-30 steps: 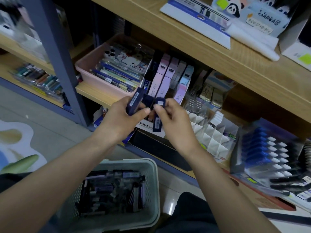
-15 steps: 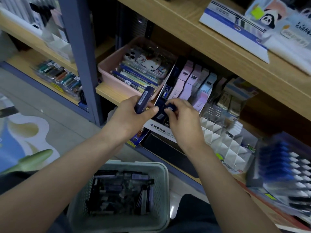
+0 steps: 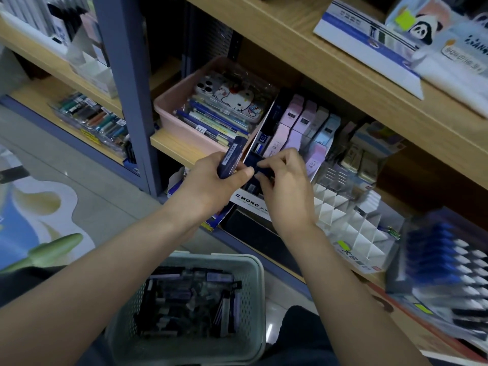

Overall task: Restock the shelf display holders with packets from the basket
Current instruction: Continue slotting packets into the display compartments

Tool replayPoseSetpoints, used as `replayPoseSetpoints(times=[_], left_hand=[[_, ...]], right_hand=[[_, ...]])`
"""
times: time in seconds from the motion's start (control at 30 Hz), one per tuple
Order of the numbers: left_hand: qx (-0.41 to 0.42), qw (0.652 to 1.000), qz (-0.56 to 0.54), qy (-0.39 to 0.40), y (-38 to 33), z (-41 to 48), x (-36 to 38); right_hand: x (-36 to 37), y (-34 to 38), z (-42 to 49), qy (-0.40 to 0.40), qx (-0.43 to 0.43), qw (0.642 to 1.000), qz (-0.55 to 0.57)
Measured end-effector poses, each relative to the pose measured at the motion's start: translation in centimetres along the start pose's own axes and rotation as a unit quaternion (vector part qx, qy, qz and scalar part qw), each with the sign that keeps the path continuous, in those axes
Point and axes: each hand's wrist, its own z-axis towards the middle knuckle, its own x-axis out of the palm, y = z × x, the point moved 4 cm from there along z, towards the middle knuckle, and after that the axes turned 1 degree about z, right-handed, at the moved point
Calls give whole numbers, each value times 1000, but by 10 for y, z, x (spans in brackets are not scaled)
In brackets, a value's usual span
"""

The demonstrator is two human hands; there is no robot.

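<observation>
Left hand [image 3: 211, 187]: grip curled round slim navy packets [image 3: 231, 161]. Right hand [image 3: 289, 192] pinches one dark packet [image 3: 260, 166] at the cardboard display holder [image 3: 248, 200], wedged between pink tray [image 3: 169, 114] and pastel rows [image 3: 298, 122]. Perforated plastic basket [image 3: 216, 256] sits below.

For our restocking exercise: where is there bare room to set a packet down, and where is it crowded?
Free: upper shelf left of the blue-edged card; shelf strip before the pink tray. Crowded: the MONO holder, the basket.

Your left hand [image 3: 211, 186]: grips dark blue packets [image 3: 231, 161].
Your right hand [image 3: 286, 191]: pinches one packet [image 3: 260, 171] at the MONO holder [image 3: 250, 203].
Basket [image 3: 253, 299]: below, holding packets.
</observation>
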Motion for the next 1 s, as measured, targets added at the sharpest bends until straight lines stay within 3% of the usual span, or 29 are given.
replayPoseSetpoints(times=[0.1, 0.17, 0.3, 0.43, 0.67, 0.8, 0.87, 1.0], left_hand=[[11, 1000, 8, 20, 0, 0, 4], [18, 999, 28, 26, 2, 1, 5], [30, 991, 129, 38, 6, 2, 9], [36, 975, 206, 78, 8, -2, 20], [-53, 993, 39, 103, 4, -6, 31], [-121, 984, -116, 68, 2, -5, 34], [-140, 971, -188, 53, 0, -4, 34], [-144, 958, -247, 36, -3, -4, 36]], right_hand=[[-1, -1, 1, 5, 26, 1000, 18], [-6, -1, 1, -3, 75, 992, 103], [-22, 5, -3, 59, 215, 914, 340], [-33, 7, -10, 133, 223, 894, 366], [-54, -19, -18, 38, 314, 793, 521], [-66, -23, -24, -30, 232, 824, 516], [-68, -23, -30, -51, 153, 864, 477], [-63, -17, -42, -32, -36, 959, 278]])
